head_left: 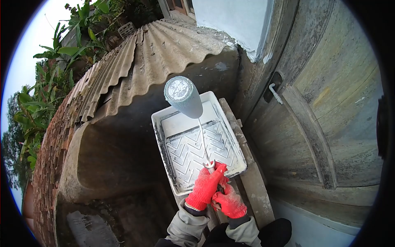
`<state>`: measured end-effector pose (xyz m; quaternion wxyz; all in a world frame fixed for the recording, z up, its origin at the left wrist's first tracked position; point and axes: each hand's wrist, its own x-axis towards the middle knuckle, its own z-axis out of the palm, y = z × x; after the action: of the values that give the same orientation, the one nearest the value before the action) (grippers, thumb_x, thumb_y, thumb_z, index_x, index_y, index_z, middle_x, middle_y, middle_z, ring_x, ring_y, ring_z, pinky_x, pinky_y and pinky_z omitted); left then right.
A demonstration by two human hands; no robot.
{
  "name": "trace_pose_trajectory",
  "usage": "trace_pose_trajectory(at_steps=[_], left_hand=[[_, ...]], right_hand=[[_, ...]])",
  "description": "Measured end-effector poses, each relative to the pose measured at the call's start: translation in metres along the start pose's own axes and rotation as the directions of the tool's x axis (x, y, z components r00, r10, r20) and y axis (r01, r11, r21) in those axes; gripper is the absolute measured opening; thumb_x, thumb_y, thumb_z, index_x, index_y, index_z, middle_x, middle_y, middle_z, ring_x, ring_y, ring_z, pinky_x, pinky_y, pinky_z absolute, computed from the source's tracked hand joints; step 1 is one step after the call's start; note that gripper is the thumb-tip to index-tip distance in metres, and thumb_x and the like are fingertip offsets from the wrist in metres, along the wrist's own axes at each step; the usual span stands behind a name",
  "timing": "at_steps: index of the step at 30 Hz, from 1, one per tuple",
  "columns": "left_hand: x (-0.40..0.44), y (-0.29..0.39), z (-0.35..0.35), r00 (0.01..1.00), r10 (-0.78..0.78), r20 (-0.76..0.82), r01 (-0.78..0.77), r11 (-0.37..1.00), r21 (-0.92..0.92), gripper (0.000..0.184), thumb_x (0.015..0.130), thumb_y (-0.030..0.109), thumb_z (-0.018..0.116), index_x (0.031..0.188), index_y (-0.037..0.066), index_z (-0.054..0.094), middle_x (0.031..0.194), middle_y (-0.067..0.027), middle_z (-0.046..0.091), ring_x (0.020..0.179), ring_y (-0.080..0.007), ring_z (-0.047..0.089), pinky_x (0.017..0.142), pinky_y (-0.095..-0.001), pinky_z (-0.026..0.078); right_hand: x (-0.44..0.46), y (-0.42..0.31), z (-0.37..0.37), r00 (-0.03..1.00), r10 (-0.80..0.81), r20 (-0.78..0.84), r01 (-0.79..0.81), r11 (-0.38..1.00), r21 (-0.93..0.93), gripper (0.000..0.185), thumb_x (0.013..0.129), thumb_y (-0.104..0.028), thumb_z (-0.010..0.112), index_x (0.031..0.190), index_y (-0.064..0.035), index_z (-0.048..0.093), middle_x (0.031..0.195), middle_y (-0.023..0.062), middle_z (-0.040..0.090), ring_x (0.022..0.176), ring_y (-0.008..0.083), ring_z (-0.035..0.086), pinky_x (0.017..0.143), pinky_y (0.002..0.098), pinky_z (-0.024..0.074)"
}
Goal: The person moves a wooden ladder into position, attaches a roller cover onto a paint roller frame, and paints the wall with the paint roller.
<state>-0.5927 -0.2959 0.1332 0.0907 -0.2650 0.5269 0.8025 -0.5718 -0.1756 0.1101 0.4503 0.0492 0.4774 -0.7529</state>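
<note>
A paint roller (190,105) with a pale, paint-wetted cover is held up over the far end of the paint tray (159,142). Its thin wire frame runs down toward me. My left hand (205,187), in a red glove, is closed at the upper end of the handle, near the bend of the wire. Just below and to the right, my right hand (230,201), also red-gloved, is closed around the lower part; its fingers are partly hidden. White paint lies in the tray's far well, and a zigzag-ribbed ramp slopes toward me, smeared with paint.
The tray rests on wooden planks (251,181). A weathered wooden door (325,111) with a lever handle (275,94) stands close on the right. Corrugated roofing sheets (156,53) jut out at the left, above a dark recess. A white-painted wall (232,22) rises behind.
</note>
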Motion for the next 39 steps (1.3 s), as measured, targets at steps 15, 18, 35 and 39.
trace_pose_trajectory(at_steps=[15, 18, 35, 39], left_hand=[[0.000, 0.000, 0.000, 0.999, 0.007, 0.035, -0.005, 0.999, -0.046, 0.023, 0.095, 0.022, 0.055, 0.093, -0.001, 0.056, 0.065, -0.0034, 0.050, 0.063, -0.0148, 0.053, 0.072, -0.0340, 0.050], [0.002, -0.004, -0.001, 0.998, 0.043, 0.039, -0.040, 0.997, -0.071, 0.023, 0.094, 0.022, 0.056, 0.094, 0.000, 0.057, 0.066, -0.0036, 0.051, 0.066, -0.0158, 0.056, 0.069, -0.0326, 0.049], [-0.007, 0.010, 0.003, 0.998, 0.047, -0.032, -0.051, 0.990, -0.129, 0.024, 0.093, 0.022, 0.056, 0.094, -0.001, 0.059, 0.065, -0.0053, 0.052, 0.072, -0.0195, 0.061, 0.068, -0.0323, 0.048], [-0.007, 0.009, 0.003, 0.999, 0.044, -0.025, -0.047, 0.987, -0.153, 0.024, 0.093, 0.022, 0.057, 0.093, -0.002, 0.059, 0.063, -0.0052, 0.051, 0.070, -0.0197, 0.060, 0.067, -0.0324, 0.048]], right_hand=[[0.000, -0.007, 0.006, 0.988, -0.069, -0.141, 0.045, 0.985, -0.166, 0.030, 0.082, -0.004, 0.055, 0.111, -0.0072, 0.052, 0.067, 0.0014, 0.055, 0.052, 0.0099, 0.050, 0.048, 0.0254, 0.0400], [0.004, 0.000, 0.001, 0.969, -0.217, -0.122, 0.175, 0.943, -0.283, 0.031, 0.082, -0.003, 0.055, 0.112, -0.0066, 0.053, 0.068, 0.0008, 0.055, 0.051, 0.0091, 0.050, 0.047, 0.0247, 0.0398], [0.002, -0.016, 0.003, 0.902, -0.432, 0.024, 0.330, 0.650, -0.685, 0.070, 0.077, -0.010, 0.066, 0.140, -0.0027, 0.038, 0.129, 0.0255, 0.050, 0.122, 0.0401, 0.048, 0.100, 0.0415, 0.0392], [-0.001, -0.026, 0.010, 0.921, -0.389, -0.014, 0.289, 0.710, -0.642, 0.060, 0.076, -0.010, 0.066, 0.133, -0.0041, 0.048, 0.127, 0.0266, 0.051, 0.119, 0.0421, 0.049, 0.097, 0.0427, 0.0419]])
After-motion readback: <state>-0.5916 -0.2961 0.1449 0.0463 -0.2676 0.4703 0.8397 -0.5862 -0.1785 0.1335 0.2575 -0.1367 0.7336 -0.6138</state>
